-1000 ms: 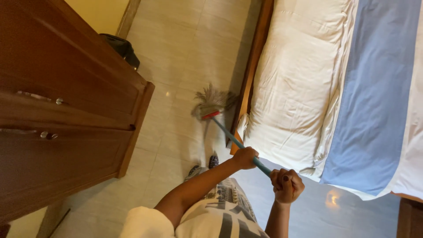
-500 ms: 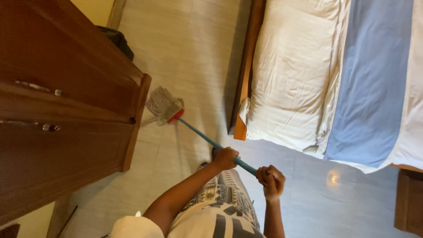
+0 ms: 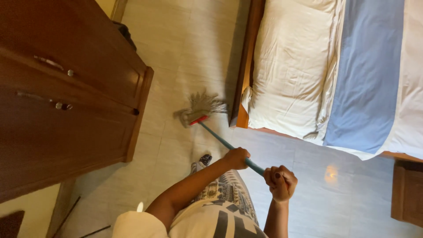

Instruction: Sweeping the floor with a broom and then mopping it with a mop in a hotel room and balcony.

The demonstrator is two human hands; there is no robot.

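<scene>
A broom with a teal handle and a grey bristle head rests on the pale tiled floor, its head close to the wooden corner of the bed. My left hand grips the handle lower down. My right hand is closed around the handle's upper end. My foot in a dark sandal stands just behind the broom head.
A dark wooden wardrobe with metal handles fills the left. The bed with a white sheet and blue blanket takes the right. A dark bag lies by the wardrobe's far end. A wooden stand sits lower right.
The broom head swung from the bed corner over to the wardrobe, then back toward the bed corner. Both hands kept their grip on the handle.
</scene>
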